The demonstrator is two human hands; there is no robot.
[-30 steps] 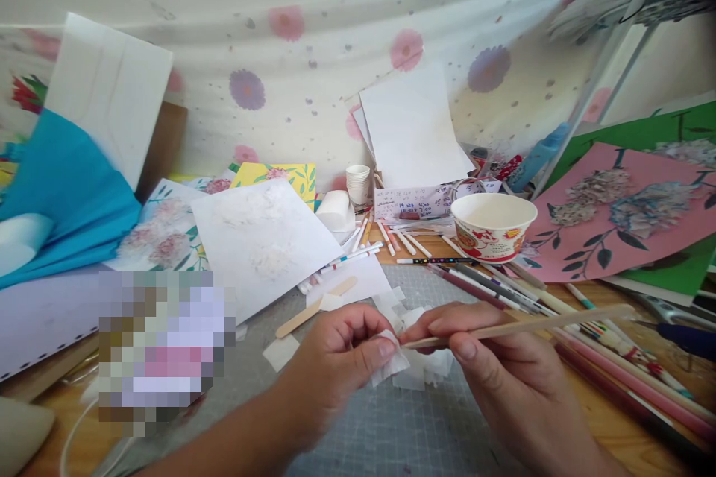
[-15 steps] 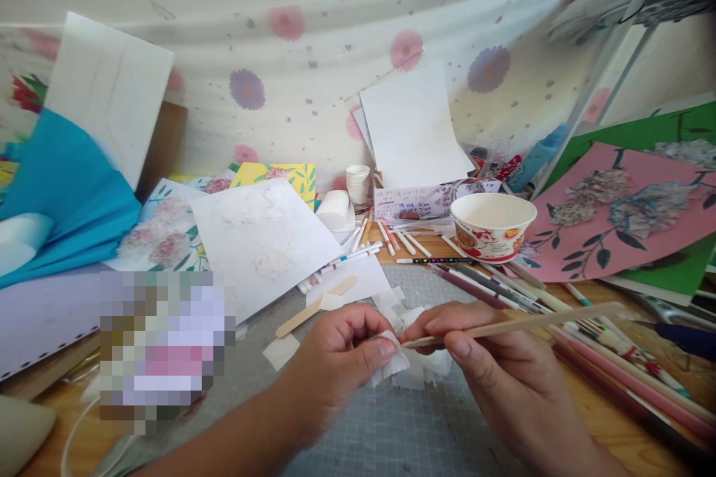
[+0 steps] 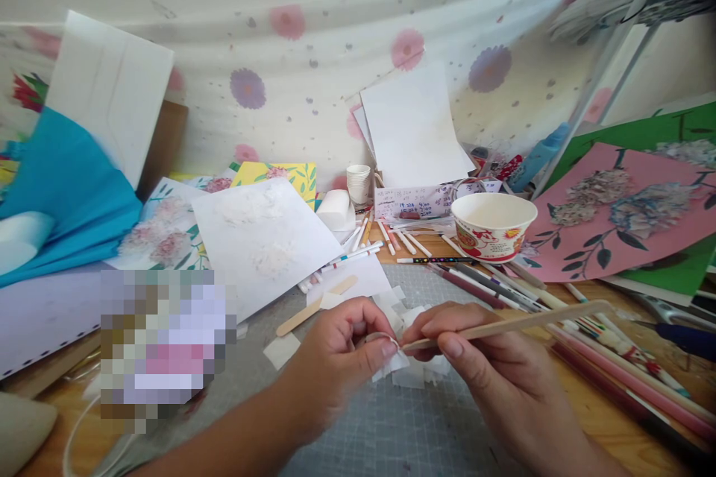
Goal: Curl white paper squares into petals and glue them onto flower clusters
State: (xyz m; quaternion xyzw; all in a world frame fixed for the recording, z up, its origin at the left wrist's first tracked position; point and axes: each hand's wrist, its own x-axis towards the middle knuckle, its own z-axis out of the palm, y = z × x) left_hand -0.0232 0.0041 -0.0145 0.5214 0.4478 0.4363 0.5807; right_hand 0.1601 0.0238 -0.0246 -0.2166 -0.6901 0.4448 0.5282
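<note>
My left hand (image 3: 350, 358) pinches a small piece of thin white paper (image 3: 396, 364) between thumb and fingers. A flat wooden stick (image 3: 514, 324) is held in my right hand (image 3: 497, 365), and its tip meets the paper at my left fingertips. Small white paper squares (image 3: 414, 373) lie on the grey cutting mat (image 3: 358, 432) under and behind both hands. Another wooden stick (image 3: 302, 319) rests on the mat to the left, with a loose paper square (image 3: 281, 350) beside it.
A white sheet with white tufts (image 3: 262, 246) lies back left. Behind my right hand stands a paper bowl (image 3: 493, 227). Pens and markers (image 3: 632, 380) spread along the right, near a pink sheet with paper flowers (image 3: 615, 216). Paper cups (image 3: 358, 182) stand at the back.
The white paper between my left fingers has shifted and looks more folded. My right thumb and the stick have moved slightly left and up.
</note>
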